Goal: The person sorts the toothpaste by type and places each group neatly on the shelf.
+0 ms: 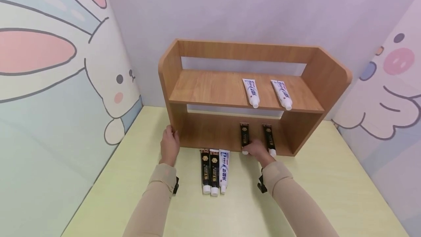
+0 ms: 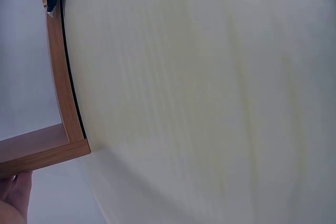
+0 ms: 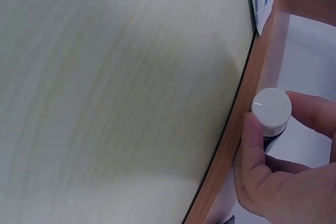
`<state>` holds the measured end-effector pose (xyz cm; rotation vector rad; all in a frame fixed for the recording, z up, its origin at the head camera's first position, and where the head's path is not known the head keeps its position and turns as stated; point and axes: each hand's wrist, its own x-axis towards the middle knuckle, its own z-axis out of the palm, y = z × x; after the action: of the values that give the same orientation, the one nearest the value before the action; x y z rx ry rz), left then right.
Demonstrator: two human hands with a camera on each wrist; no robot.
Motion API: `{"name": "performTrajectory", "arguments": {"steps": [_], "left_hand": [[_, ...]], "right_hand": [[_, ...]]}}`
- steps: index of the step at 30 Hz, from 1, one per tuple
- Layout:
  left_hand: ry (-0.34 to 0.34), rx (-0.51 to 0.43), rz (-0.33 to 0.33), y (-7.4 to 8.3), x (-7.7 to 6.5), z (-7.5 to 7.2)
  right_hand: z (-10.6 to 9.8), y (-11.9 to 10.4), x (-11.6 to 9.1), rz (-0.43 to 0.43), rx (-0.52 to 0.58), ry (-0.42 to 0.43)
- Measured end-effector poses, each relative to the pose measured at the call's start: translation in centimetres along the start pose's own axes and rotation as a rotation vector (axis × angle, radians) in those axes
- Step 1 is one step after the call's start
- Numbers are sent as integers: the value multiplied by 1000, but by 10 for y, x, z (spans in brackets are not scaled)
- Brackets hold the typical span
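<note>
At the lower left front of the wooden shelf (image 1: 204,87), my left hand (image 1: 170,146) touches the outside of the side panel (image 2: 47,157). My right hand (image 1: 259,150) pinches the white cap (image 3: 271,109) of a black toothpaste tube (image 1: 244,131) lying on the lower board. To its right on that board lies another black toothpaste tube (image 1: 268,136). Two white toothpaste tubes, a left one (image 1: 251,91) and a right one (image 1: 282,93), lie on the upper board with caps toward the front.
On the pale yellow table (image 1: 315,193) before the shelf, two black tubes (image 1: 209,169) and one white tube (image 1: 224,169) lie side by side, caps toward me. Cartoon-printed walls (image 1: 108,68) stand left and right, with a plain wall (image 1: 230,6) behind.
</note>
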<state>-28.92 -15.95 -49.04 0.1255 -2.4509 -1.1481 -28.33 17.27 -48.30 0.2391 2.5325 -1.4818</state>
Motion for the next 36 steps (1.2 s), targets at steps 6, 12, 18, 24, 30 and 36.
{"name": "performTrajectory", "arguments": {"steps": [6, 12, 18, 24, 30, 36], "left_hand": [[29, 0, 39, 0, 1, -2], [35, -4, 52, 0, 2, -2], [10, -3, 30, 0, 2, -3], [-5, -5, -1, 0, 2, -4], [-23, -5, -3, 0, 2, -3], [-9, -9, 8, 0, 3, -1]], "right_hand": [[3, -3, -7, -10, -5, -18], [1, -8, -16, -19, -99, -13], [-2, -9, -28, -56, -210, -3], [-3, -7, -41, -98, -222, 10], [-4, -4, -53, -87, -188, -17], [0, -4, -61, -47, -156, -33]]}}
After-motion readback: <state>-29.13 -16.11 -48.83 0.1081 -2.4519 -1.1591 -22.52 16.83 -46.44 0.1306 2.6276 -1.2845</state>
